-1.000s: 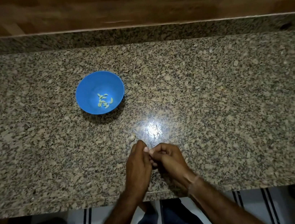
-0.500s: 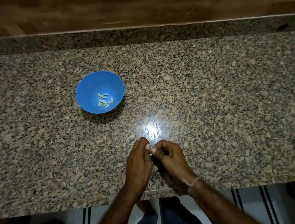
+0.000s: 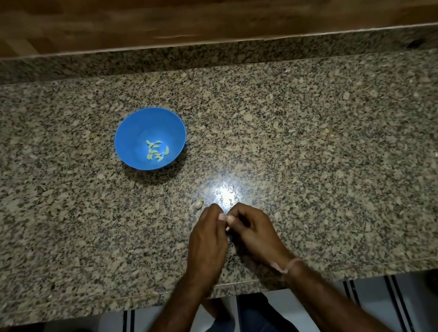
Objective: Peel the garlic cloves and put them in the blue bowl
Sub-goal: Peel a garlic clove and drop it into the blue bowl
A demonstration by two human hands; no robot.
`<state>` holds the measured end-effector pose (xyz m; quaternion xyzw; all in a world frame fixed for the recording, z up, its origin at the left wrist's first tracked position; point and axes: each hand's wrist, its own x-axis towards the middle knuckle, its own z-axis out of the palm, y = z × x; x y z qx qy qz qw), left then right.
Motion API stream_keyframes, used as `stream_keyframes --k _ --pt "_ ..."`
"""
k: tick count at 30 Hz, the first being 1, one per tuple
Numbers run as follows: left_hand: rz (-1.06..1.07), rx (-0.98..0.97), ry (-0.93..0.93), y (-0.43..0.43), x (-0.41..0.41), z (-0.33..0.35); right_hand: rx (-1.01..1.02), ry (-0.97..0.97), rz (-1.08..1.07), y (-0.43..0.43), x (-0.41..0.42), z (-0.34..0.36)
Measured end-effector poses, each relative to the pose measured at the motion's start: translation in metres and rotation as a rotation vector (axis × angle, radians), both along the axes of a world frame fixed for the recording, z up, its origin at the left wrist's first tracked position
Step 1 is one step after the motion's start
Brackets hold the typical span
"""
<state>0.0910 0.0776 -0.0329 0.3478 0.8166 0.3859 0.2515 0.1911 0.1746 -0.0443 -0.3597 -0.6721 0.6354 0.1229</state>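
Left hand and right hand, curled, pinch what seems a garlic clove. Peeled cloves sit in the bowl.

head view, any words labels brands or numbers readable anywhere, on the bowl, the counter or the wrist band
None: no text can be read anywhere in this view.
The blue bowl: plain, no label.
The granite counter: only speckle.
The wood panel behind it: only grain.
The left hand and right hand pinch a garlic clove; the wrist band shows no writing.

blue bowl far-left, loose clove ahead
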Motion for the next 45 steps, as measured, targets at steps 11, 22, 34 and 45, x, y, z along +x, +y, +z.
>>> stream_keyframes --k 11,22,34,45 --pt "0.091 0.016 -0.281 0.002 -0.002 0.001 0.049 -0.039 0.133 0.015 -0.001 0.005" --pt "0.060 0.018 -0.249 0.006 -0.007 0.012 0.186 -0.015 0.150 0.016 -0.002 0.005" --pt "0.292 -0.040 -0.839 0.008 -0.005 0.002 0.613 -0.115 0.108 0.014 -0.005 0.002" --pt "0.090 -0.003 -0.243 0.003 0.005 -0.004 0.332 -0.077 -0.067 0.003 -0.006 0.007"
